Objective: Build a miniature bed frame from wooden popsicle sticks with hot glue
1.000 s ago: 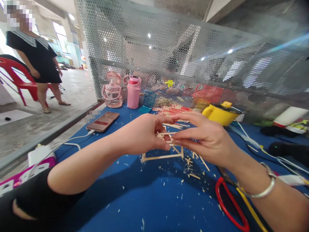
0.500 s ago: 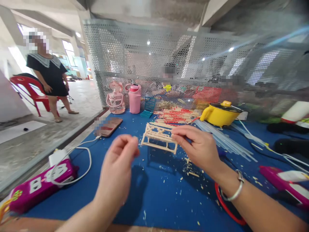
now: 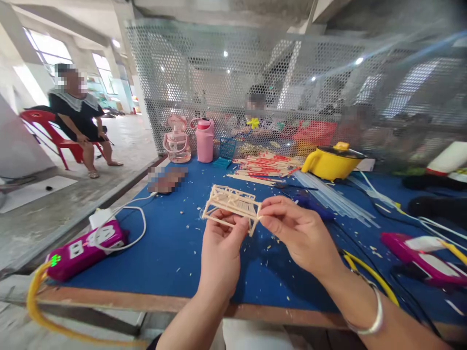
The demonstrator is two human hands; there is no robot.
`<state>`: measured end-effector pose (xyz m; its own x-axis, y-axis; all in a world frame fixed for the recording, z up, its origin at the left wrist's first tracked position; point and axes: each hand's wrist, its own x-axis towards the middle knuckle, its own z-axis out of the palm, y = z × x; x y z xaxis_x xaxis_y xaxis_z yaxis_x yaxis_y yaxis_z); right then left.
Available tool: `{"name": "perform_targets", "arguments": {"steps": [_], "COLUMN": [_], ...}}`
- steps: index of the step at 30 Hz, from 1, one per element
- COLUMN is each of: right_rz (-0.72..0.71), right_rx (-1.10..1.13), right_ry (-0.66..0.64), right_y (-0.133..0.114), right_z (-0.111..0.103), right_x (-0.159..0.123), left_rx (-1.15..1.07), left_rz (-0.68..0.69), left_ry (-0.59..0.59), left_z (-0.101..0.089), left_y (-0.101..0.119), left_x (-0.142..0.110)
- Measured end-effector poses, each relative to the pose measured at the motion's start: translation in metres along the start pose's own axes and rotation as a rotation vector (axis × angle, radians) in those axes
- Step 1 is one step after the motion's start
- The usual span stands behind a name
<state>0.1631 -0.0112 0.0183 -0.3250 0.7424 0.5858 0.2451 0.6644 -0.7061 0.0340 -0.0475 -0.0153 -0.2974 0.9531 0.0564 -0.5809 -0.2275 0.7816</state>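
Observation:
A small frame of pale wooden sticks (image 3: pixel 233 201) is held up above the blue table, tilted slightly down to the right. My left hand (image 3: pixel 223 248) grips it from below, its thumb and fingers closed on the lower sticks. At the frame's right end, my right hand (image 3: pixel 299 231) pinches a corner between thumb and fingertips. Whether a separate small piece is in that pinch, I cannot make out. Thin glue-like strands hang at the frame's left end.
Loose red-tipped sticks (image 3: pixel 268 165), clear glue sticks (image 3: pixel 335 201) and a yellow pot (image 3: pixel 333 163) lie beyond my hands. Purple power strips (image 3: pixel 85 250) flank the table. A pink bottle (image 3: pixel 204 141) stands at the back. A person (image 3: pixel 78 116) sits on a red chair.
My left hand has moved right and closed on the stick frame. My right hand stays at its right end. The person at the left has gone from standing to sitting.

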Motion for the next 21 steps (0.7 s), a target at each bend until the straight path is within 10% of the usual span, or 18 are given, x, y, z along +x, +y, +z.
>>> {"name": "perform_targets", "arguments": {"steps": [8, 14, 21], "right_rz": [0.050, 0.096, -0.228], "right_rx": [-0.038, -0.121, -0.241], "right_ry": [0.129, -0.069, -0.116], "right_y": [-0.011, -0.033, -0.094], "right_z": [-0.022, -0.029, -0.012], "right_x": [0.027, 0.043, 0.072], "left_rx": [0.063, 0.082, 0.068], "left_rz": [-0.027, -0.016, 0.011], "left_ry": [-0.030, -0.057, -0.052], "left_z": [0.005, -0.001, -0.001], "left_y": [0.004, 0.006, 0.005], "left_x": [-0.006, -0.006, -0.004]}}
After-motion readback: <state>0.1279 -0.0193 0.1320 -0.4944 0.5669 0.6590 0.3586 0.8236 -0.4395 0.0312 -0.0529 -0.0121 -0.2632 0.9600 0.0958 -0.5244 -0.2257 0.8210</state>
